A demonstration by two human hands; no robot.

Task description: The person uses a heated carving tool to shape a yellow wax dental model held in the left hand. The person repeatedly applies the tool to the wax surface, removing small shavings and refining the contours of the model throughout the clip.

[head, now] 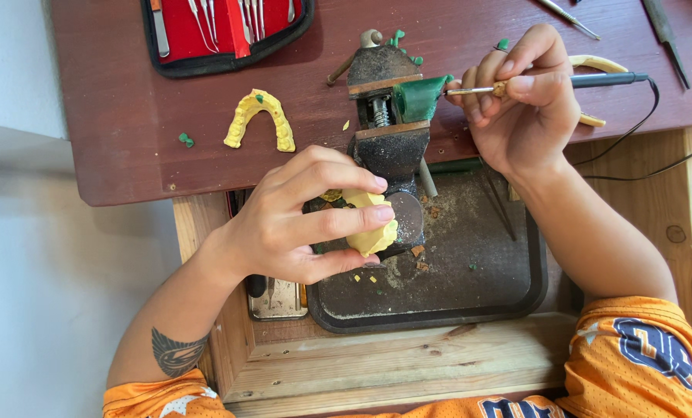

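Note:
My left hand (299,220) grips a yellow dental cast (371,232) just above a dark metal tray (477,294). My right hand (520,97) holds a thin corded tool (594,80) like a pen. Its metal tip touches a green wax block (418,97) clamped in a small bench vise (385,116) on the red-brown tabletop. A second yellow arch-shaped cast (259,116) lies on the table left of the vise.
An open red instrument case (222,31) with metal tools lies at the back left. Green wax crumbs (185,140) dot the table. More hand tools (663,27) lie at the back right. The tool's black cord (632,147) runs off right. A wooden drawer frame (408,364) surrounds the tray.

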